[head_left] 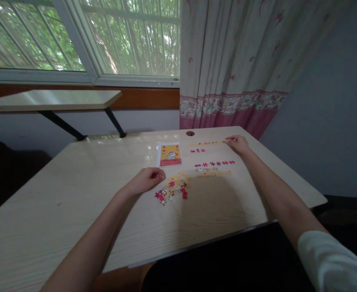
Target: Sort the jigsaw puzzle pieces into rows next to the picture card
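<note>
Right hand (238, 144): fingertips drawn together at the right end of the far yellow row (209, 142) of puzzle pieces; we could not tell whether this grip grasped a piece. Left hand (148, 178): fingers curled just beside the loose pile (171, 184) of red, yellow and white pieces; we could not tell whether anything was in its grip. Nearer than the far yellow row we recorded 4 more: a short red row (198, 150), a longer red row (218, 164), a whitish row (201, 170) and a near yellow row (219, 173). Left of these, beyond the pile, we noted 1 picture card (170, 155) showing a white animal. All lay on the pale desk (90, 190), below a window (130, 36) and a flowered curtain (227, 61).
</note>
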### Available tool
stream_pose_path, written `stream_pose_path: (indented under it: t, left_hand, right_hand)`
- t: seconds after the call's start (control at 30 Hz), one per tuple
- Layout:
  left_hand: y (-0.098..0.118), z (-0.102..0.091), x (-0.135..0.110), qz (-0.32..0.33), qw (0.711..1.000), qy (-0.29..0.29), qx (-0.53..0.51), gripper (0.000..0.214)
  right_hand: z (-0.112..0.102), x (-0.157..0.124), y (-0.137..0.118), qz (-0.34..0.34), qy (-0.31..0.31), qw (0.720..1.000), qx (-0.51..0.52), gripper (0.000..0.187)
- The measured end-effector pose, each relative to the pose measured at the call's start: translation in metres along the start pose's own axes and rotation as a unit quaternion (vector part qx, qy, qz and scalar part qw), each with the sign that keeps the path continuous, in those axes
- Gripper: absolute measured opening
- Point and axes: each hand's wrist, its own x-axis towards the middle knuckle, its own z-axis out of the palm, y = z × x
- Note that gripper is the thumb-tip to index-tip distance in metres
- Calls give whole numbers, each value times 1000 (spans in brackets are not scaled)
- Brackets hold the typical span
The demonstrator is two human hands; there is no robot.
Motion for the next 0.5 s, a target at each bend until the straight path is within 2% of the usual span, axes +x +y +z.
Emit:
stream_pose_path:
  t: [0.17, 0.33, 0.5]
  left_hand:
    - [0, 0, -1, 8, 1000, 8, -10, 28]
    - [7, -1, -2, 3, 1000, 3, -11, 26]
    - [5, 0, -2, 11, 1000, 5, 7, 28]
  right_hand:
    - [12, 2, 13, 47, -26, 998, -31, 29]
    - [12, 2, 16, 29, -46, 998, -28, 31]
    - [3, -1, 7, 15, -65, 998, -21, 29]
